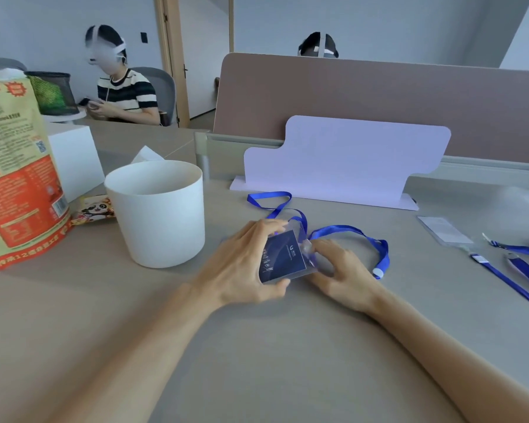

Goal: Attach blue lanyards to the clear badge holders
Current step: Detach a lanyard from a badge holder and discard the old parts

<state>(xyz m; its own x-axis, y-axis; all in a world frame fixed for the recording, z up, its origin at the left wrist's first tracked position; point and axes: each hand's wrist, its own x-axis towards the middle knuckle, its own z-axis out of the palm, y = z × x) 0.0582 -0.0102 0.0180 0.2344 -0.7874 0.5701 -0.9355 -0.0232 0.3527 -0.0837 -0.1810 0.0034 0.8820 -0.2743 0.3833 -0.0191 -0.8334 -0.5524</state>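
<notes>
Left hand point(242, 264) grips badge holder point(283, 257), right hand point(344, 271) beside it curls onto lanyard clip point(306, 246); we steady holder, ease clip in

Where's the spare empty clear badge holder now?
Head view, right side: the empty clear plastic badge holder lies on the grey desk, left of loose blue lanyards.
</notes>
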